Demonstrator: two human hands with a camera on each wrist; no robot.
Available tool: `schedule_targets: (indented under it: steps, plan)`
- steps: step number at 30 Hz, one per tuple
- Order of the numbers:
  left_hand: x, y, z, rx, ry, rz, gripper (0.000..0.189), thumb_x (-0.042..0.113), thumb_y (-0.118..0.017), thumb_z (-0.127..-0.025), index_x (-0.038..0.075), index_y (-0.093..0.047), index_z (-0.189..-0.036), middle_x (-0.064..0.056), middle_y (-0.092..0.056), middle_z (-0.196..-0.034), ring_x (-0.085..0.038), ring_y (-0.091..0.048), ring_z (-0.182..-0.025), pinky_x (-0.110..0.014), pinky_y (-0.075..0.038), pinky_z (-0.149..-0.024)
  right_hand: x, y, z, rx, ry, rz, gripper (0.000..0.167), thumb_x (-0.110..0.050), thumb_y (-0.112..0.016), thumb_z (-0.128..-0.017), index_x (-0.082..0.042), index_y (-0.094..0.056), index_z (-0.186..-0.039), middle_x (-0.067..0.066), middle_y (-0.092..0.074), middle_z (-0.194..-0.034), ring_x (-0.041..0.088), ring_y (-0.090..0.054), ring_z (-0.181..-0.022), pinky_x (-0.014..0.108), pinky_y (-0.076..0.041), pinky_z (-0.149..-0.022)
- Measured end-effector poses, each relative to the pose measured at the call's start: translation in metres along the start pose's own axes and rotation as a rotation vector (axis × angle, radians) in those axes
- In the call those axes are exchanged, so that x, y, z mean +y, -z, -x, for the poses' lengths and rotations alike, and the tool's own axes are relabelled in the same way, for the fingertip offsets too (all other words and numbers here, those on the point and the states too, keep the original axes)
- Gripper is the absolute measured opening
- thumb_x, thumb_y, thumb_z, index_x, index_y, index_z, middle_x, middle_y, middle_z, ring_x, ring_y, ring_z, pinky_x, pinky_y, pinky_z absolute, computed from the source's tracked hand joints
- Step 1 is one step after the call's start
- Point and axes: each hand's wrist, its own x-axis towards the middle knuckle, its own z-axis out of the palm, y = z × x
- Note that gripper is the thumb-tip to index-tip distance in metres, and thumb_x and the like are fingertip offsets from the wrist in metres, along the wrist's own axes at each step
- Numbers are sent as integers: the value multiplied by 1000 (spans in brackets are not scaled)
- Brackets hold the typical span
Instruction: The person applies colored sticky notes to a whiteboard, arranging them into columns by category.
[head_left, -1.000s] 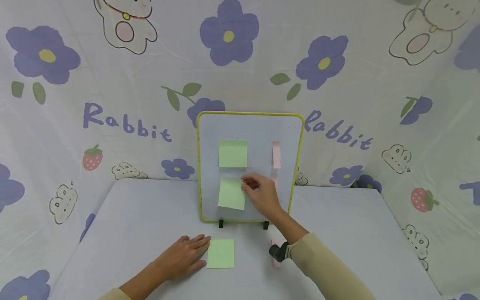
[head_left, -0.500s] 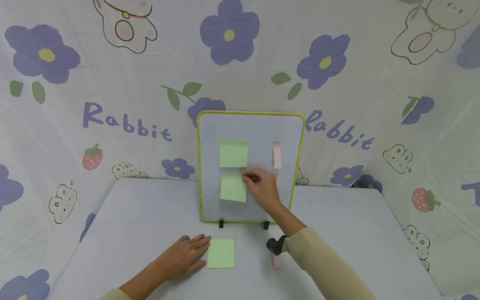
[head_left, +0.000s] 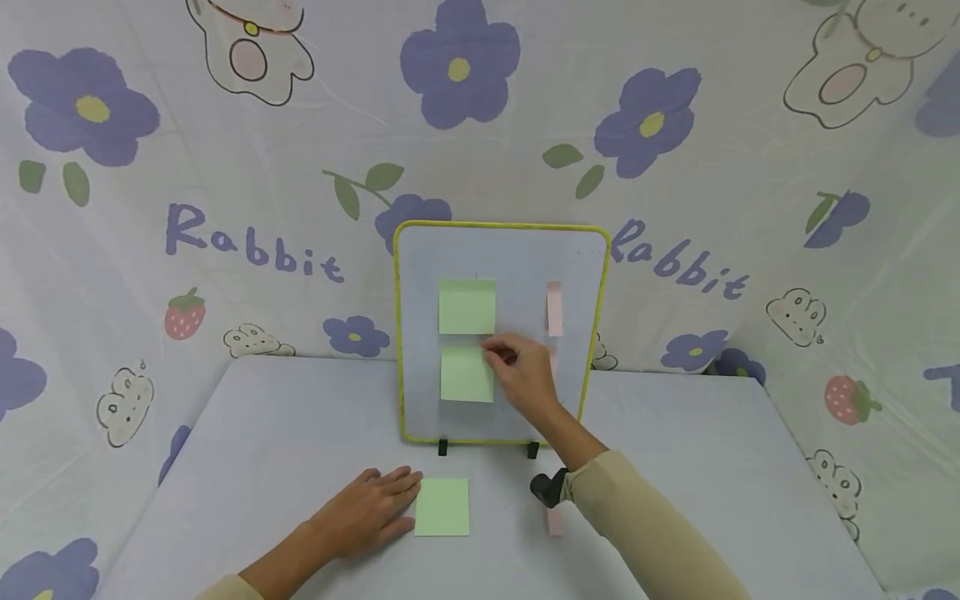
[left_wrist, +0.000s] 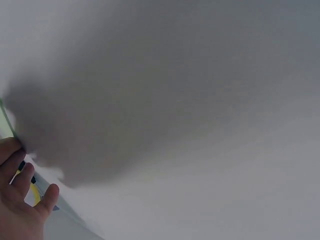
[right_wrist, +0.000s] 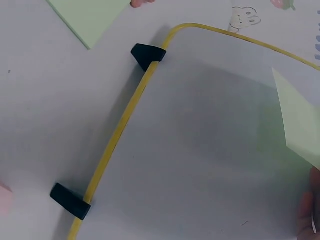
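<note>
My right hand (head_left: 525, 375) pinches a green sticky note (head_left: 463, 379) by its upper right corner, at the face of the whiteboard (head_left: 517, 254). In the right wrist view this sticky note (right_wrist: 300, 122) has its lower edge standing away from the board. Right above it, another green sticky note (head_left: 467, 308) is stuck on the board. My left hand (head_left: 369, 515) rests on the table, fingers extended, fingertips at the left edge of a green sticky note pad (head_left: 442, 507). The left wrist view catches only part of the left hand (left_wrist: 22, 200).
The yellow-edged board stands on black feet (head_left: 442, 447). A pink paper strip (head_left: 554, 308) is on its right side; another sits partly behind my right hand. A pink strip pad (head_left: 554, 522) lies on the white table (head_left: 300, 425). A patterned cloth (head_left: 285, 167) hangs behind.
My right hand has shifted slightly up with the green note, which now hangs straighter and nearer under the upper note. My left hand stays put.
</note>
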Motion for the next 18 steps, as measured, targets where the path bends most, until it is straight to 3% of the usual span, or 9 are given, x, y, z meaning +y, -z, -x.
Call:
schedule_targets:
  steps: [3,5,10,12,14,18]
  plan:
    - [0,5,-5,39,-12,-17,48,36,-57,-107,5,-63,-142,-7,-62,-148,-25,-59,-139,-47,-53,-102,2,-1,0,4,21,13,11,1,-72,-95,3,-78,-104,17,-77,-99,27,-70,-87,24,-54,-75]
    - [-1,13,-11,111,-12,-35,45,34,-61,-105,4,-66,-139,-8,-65,-145,-25,-61,-136,-46,-54,-100,3,-2,0,9,35,21,11,1,-72,-95,3,-78,-104,17,-77,-98,27,-71,-86,24,-54,-75]
    - [-6,46,-37,472,-19,-117,46,22,-73,-95,1,-67,-136,-12,-67,-141,-28,-65,-131,-47,-56,-96,0,-2,0,20,45,35,10,1,-72,-95,4,-78,-103,18,-77,-97,28,-71,-85,25,-54,-74]
    - [-8,62,-49,587,-19,-167,50,19,-73,-93,0,-65,-139,-13,-65,-144,-29,-63,-133,-49,-55,-97,-1,-2,0,28,50,46,10,2,-73,-94,4,-78,-102,18,-77,-96,29,-71,-85,27,-55,-74]
    - [-11,76,-60,628,-7,-215,53,20,-70,-95,0,-62,-143,-13,-62,-148,-30,-59,-138,-52,-52,-101,-2,-3,-1,36,55,56,10,2,-74,-93,4,-78,-101,18,-77,-95,29,-72,-84,28,-56,-74]
    - [-15,90,-75,617,22,-277,52,23,-65,-98,2,-59,-146,-11,-58,-153,-30,-53,-144,-55,-47,-107,-2,-5,-2,45,66,69,9,2,-75,-92,4,-78,-100,18,-78,-94,29,-73,-83,30,-57,-73]
